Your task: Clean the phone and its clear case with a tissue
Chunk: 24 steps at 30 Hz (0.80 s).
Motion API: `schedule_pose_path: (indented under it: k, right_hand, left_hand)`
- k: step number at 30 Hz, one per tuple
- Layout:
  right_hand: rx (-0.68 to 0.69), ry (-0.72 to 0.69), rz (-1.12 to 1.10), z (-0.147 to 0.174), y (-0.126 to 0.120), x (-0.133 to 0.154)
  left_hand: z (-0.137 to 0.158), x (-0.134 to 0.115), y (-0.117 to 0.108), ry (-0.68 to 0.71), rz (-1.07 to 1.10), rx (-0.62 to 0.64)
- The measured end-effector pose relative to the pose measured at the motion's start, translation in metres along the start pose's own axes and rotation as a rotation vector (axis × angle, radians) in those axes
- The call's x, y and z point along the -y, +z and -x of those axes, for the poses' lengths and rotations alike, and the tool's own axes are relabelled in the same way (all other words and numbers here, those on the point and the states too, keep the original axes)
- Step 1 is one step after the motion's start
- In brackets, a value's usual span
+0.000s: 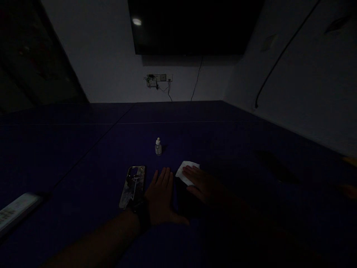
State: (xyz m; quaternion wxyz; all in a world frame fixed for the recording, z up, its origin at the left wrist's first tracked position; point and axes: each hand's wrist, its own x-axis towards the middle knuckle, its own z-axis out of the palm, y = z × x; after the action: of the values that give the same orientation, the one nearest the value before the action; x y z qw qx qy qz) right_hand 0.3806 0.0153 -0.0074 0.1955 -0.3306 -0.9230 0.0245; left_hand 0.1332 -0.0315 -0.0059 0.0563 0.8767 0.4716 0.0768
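Observation:
The scene is very dim. My left hand (pixel 160 197), with a dark band at the wrist, lies flat on the dark blue tabletop (pixel 92 208), fingers stretched forward and thumb out to the right. Just left of it is a patterned phone case (pixel 134 186) with a camera cutout. My right hand (pixel 199 182) presses a white cloth or tissue (pixel 182 171) under its fingers. The cloth lies at the top of a flat black rectangular thing (pixel 184 195) between my hands; its kind is too dark to make out. Beyond stands a small dropper bottle (pixel 158 148) with a white cap.
A white power strip (pixel 19 210) lies at the left. To the right is a dark flat rectangle (pixel 276 167), with blurred orange things (pixel 348 190) at the far right edge. Wall sockets (pixel 158 78) with cables and a large black screen (pixel 195 29) are ahead.

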Motion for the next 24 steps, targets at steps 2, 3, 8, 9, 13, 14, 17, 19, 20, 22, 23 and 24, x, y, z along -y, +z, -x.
schedule_pose_path:
  k: [2, 3, 8, 9, 13, 14, 17, 19, 20, 22, 23, 24]
  right_hand:
    - [-0.053, 0.002, 0.019, 0.004, 0.002, -0.006]
    - [-0.075, -0.007, 0.032, 0.008, 0.002, -0.010]
    - [-0.010, -0.114, 0.011, 0.012, -0.001, -0.005]
    - [0.008, -0.114, -0.005, 0.008, -0.001, -0.001]
    - [-0.015, -0.001, 0.027, -0.001, 0.001, 0.002]
    - [-0.023, 0.011, 0.039, 0.001, 0.001, -0.001]
    - [-0.022, -0.036, 0.039, 0.011, -0.001, -0.009]
    - [-0.003, -0.078, 0.027, 0.015, -0.001, -0.008]
    - [0.007, -0.089, 0.020, 0.015, -0.001, -0.005]
    - [0.019, -0.087, 0.009, 0.010, 0.000, 0.000]
    - [0.017, -0.073, 0.011, 0.007, 0.001, 0.001]
    - [0.008, -0.053, 0.018, 0.005, 0.001, 0.001]
  left_hand:
    - [0.000, 0.000, 0.001, 0.008, -0.002, -0.007]
    - [0.000, 0.001, 0.002, 0.009, -0.003, -0.010]
    - [0.000, 0.001, 0.003, 0.002, 0.009, -0.008]
    - [0.000, 0.001, 0.002, 0.003, 0.011, -0.006]
    - [-0.001, 0.000, 0.001, -0.008, 0.005, -0.005]
    - [0.000, 0.001, 0.001, -0.008, 0.005, -0.005]
    - [0.000, 0.002, 0.003, 0.006, 0.009, -0.014]
    - [0.000, 0.002, 0.004, 0.017, 0.006, -0.018]
    - [0.000, 0.002, 0.004, 0.019, 0.002, -0.022]
    - [0.001, 0.002, 0.004, 0.016, -0.005, -0.029]
    - [0.001, 0.002, 0.004, 0.012, -0.006, -0.032]
    - [0.001, 0.001, 0.004, 0.008, -0.004, -0.036]
